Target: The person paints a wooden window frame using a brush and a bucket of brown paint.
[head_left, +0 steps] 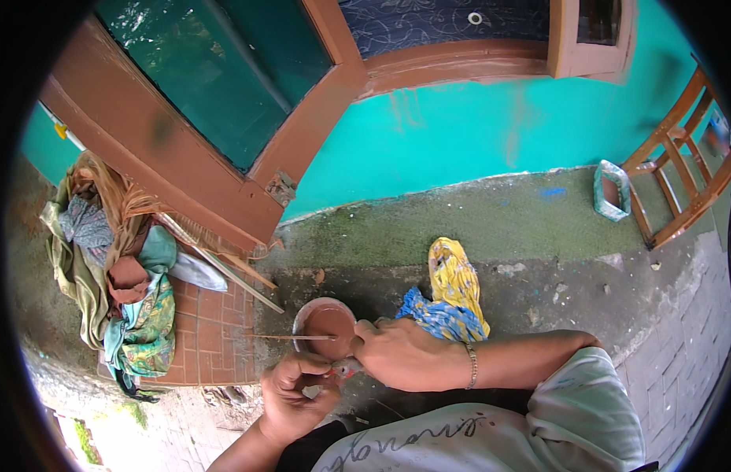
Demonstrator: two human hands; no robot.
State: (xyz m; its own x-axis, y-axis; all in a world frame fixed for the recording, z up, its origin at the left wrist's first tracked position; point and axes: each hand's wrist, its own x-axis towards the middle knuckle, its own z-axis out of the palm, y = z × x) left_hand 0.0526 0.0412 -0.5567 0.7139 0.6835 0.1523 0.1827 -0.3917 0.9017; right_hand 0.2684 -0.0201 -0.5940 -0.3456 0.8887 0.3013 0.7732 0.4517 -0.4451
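My left hand is curled, thumb and forefinger pinched at the edge of a small grey-and-red thing, too small to name. My right hand reaches in from the right, its fingers closed beside that same thing; what they grip is hidden. Just beyond both hands stands a round white bucket with reddish-brown paint inside. A thin stick reaches over its left rim, one end above the paint. Behind my right hand lies a crumpled blue-and-yellow cloth on the ground.
A brown-framed door or shutter stands open at upper left, near the turquoise wall. Heaped cloths and a broom lie left. On the right are a wooden chair and a small paint-stained tub.
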